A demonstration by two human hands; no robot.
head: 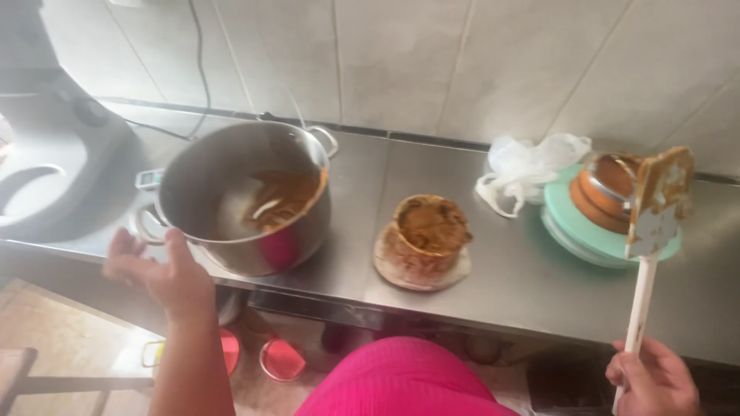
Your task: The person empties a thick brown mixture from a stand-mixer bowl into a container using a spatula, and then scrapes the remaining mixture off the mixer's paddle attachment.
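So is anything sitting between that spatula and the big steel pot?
Yes. The spatula, held up in the right hand, is at the far right of the counter. Between it and the pot stands a small brown-smeared container. The left hand is beside the pot's handle.

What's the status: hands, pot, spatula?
Left hand open beside tilted steel pot. Right hand grips smeared white spatula. Brown-filled tub stands between.
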